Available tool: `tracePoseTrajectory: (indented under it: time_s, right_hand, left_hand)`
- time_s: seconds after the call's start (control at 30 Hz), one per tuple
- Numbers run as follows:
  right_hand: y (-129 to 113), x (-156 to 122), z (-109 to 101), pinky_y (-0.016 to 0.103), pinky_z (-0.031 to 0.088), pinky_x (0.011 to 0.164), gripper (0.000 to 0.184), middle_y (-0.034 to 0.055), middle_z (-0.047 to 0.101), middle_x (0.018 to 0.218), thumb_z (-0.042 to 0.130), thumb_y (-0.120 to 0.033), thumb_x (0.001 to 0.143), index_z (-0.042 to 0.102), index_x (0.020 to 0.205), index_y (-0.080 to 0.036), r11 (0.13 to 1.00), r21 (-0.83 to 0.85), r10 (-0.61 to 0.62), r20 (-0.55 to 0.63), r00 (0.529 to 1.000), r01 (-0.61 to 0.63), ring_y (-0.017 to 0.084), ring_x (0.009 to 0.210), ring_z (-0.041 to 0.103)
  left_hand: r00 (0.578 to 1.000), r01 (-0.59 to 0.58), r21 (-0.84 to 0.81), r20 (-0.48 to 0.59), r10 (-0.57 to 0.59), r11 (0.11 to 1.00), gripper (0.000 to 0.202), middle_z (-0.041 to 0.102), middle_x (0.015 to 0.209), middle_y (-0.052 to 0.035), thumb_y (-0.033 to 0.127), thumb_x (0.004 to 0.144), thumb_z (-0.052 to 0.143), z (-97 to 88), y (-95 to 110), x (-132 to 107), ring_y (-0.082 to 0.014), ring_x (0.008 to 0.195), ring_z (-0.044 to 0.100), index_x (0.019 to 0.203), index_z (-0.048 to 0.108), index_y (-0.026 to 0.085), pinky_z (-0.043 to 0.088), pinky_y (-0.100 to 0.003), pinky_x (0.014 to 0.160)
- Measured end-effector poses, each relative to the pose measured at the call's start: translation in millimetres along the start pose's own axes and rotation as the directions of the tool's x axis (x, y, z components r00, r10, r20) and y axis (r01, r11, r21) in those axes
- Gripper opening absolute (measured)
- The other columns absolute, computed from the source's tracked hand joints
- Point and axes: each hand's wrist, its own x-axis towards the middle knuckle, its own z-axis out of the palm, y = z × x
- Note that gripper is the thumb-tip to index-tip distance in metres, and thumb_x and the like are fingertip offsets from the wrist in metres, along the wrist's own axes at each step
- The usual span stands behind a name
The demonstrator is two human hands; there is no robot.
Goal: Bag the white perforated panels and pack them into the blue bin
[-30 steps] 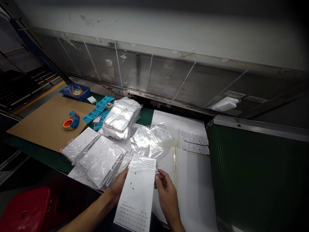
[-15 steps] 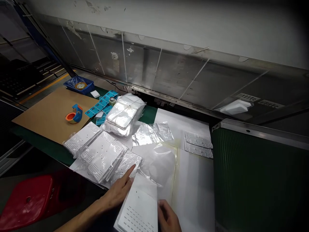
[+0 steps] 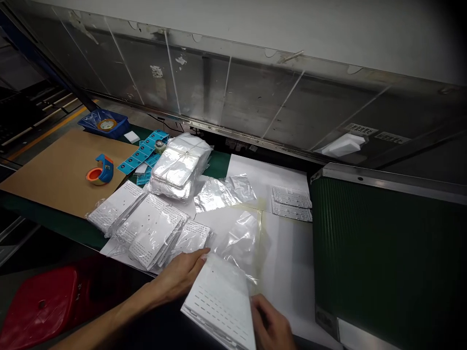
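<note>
A white perforated panel (image 3: 219, 304) sits tilted at the near edge of the bench, and a clear plastic bag (image 3: 241, 240) spreads from its far end. My left hand (image 3: 178, 276) grips the panel's far left corner, with its fingers lying on the plastic. My right hand (image 3: 270, 322) is at the panel's right edge, partly behind it. Bagged perforated panels (image 3: 151, 231) lie in overlapping piles left of my left hand. A tied bundle of clear bags (image 3: 180, 167) stands behind them, and a flat clear bag (image 3: 222, 193) lies to its right.
Two unbagged perforated panels (image 3: 291, 203) lie on a white sheet (image 3: 288, 253) at the back right. Further left are a cardboard sheet (image 3: 62, 170), a tape dispenser (image 3: 100, 170), blue labels (image 3: 140, 155) and a blue tray (image 3: 104, 124). A green panel (image 3: 383, 253) stands right; a red stool (image 3: 44, 301) sits lower left.
The bagged panel has swung from upright to tilted rightward, with the bag now lying flatter across the white sheet. My right hand has moved to the lower right.
</note>
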Motion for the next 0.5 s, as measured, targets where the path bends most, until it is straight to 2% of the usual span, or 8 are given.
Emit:
tracePoseTrajectory:
  time_s: [0.07,0.17,0.3,0.4,0.5]
  right_hand:
    - [-10.5,5.7,-11.3,0.024,0.033,0.052,0.034,-0.0018,0.05,0.058,0.042,-0.047,0.083,0.046,0.061,-0.022,0.999,-0.054,0.0,0.022,1.0,0.001,0.015,0.057,0.045]
    - [-29.3,12.5,-31.6,0.025,0.032,0.05,0.034,-0.0016,0.047,0.055,0.043,-0.044,0.083,0.047,0.058,-0.021,0.991,-0.134,-0.012,0.036,0.999,0.017,0.014,0.055,0.042]
    - [-66.1,16.6,-66.6,0.026,0.033,0.047,0.038,0.0003,0.051,0.054,0.043,-0.047,0.083,0.056,0.058,-0.022,0.986,-0.152,-0.064,0.039,0.997,0.07,0.015,0.052,0.047]
    - [-98.4,14.8,-89.0,0.026,0.033,0.045,0.039,0.0014,0.053,0.053,0.045,-0.048,0.083,0.058,0.056,-0.023,0.975,-0.175,-0.153,-0.063,0.986,0.14,0.015,0.051,0.048]
    - [-122.9,7.6,-107.2,0.028,0.031,0.042,0.036,0.0015,0.052,0.051,0.05,-0.05,0.08,0.059,0.056,-0.025,0.947,-0.235,-0.269,-0.217,0.939,0.217,0.014,0.047,0.046]
  left_hand:
    - [0.997,-0.071,-0.052,-0.023,0.07,0.996,0.042,0.07,0.083,-0.0045,0.046,0.087,0.04,-1.1,7.1,8.6,-0.0249,0.08,0.062,0.113,0.061,0.021,0.045,-0.031,0.074]
    - [0.99,-0.127,0.033,-0.057,0.129,0.991,0.041,0.07,0.076,-0.0036,0.045,0.085,0.043,-6.3,25.1,15.8,-0.0234,0.074,0.063,0.112,0.062,0.021,0.045,-0.029,0.069]
    - [0.988,-0.147,0.224,0.082,0.132,0.963,0.051,0.061,0.052,0.0018,0.045,0.09,0.031,-19.5,68.5,18.7,-0.018,0.055,0.06,0.127,0.049,0.015,0.045,-0.026,0.061]
    - [0.977,-0.215,0.287,0.069,0.204,0.933,0.05,0.059,0.047,0.0045,0.037,0.092,0.027,-24.1,105.5,16.7,-0.0146,0.052,0.059,0.133,0.041,0.012,0.046,-0.027,0.069]
    - [0.947,-0.32,0.279,0.057,0.317,0.905,0.045,0.06,0.046,0.0062,0.028,0.092,0.029,-21.9,135.8,7.9,-0.0119,0.054,0.06,0.132,0.042,0.012,0.043,-0.03,0.085]
